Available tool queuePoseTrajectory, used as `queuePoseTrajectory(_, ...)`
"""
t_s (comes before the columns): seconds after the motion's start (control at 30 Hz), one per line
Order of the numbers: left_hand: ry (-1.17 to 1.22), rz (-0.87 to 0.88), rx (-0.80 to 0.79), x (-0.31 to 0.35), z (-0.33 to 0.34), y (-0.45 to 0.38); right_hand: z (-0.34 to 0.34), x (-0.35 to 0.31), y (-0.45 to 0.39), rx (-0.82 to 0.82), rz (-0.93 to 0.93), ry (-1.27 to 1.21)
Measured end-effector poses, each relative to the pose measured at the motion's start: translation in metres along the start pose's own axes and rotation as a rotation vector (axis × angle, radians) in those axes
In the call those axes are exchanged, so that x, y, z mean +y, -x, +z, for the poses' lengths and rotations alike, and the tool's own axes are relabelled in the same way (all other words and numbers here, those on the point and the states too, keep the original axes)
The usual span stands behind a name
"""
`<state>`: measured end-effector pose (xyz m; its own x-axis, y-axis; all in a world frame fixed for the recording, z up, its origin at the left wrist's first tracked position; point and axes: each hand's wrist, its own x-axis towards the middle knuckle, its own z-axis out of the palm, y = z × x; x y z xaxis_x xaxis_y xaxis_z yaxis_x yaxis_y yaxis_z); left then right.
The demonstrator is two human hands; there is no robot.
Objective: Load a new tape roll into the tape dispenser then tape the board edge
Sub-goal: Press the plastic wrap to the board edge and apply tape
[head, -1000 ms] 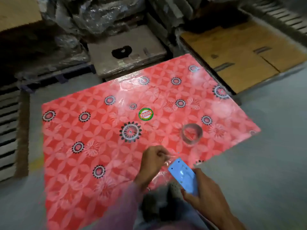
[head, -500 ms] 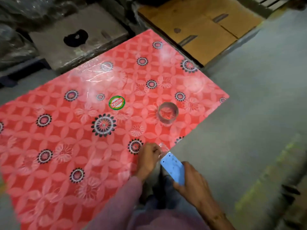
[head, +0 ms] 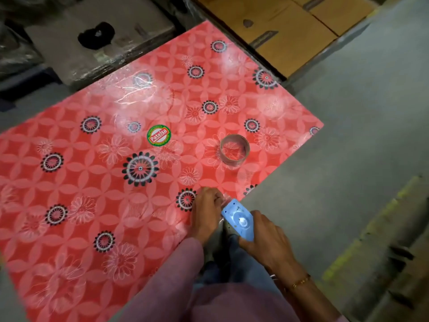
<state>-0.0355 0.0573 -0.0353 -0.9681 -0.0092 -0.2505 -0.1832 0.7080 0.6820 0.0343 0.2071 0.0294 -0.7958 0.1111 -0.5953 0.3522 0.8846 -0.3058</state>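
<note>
Clear tape roll (head: 234,148) lies on red board (head: 92,182).

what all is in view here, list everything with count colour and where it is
board: one, red with flower pattern, flat on the floor
round sticker: one, green, red and white, mid board
tape roll: one, clear, on the board near its right edge
tape dispenser: one, light blue, at the board's near edge
cardboard sheets: brown, top right
floor: grey, right
left hand: pinches clear tape at the dispenser's tip
right hand: grips the dispenser
</note>
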Motion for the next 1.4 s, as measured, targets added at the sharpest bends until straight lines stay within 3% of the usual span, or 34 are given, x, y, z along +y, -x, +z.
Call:
queuePoseTrajectory(0.8,-0.071,0.116,0.05,-0.006,0.006,0.001,-0.004,0.0,-0.013,-0.057,-0.024,0.024)
queuePoseTrajectory(1.33,0.012,0.015,0.051,-0.003,0.0,0.001,0.0,0.006,-0.014,-0.07,-0.032,0.006)
queuePoseTrajectory(1.4,-0.119,0.0,0.107,-0.007,-0.008,0.002,0.002,0.008,-0.014,-0.069,-0.038,-0.007)
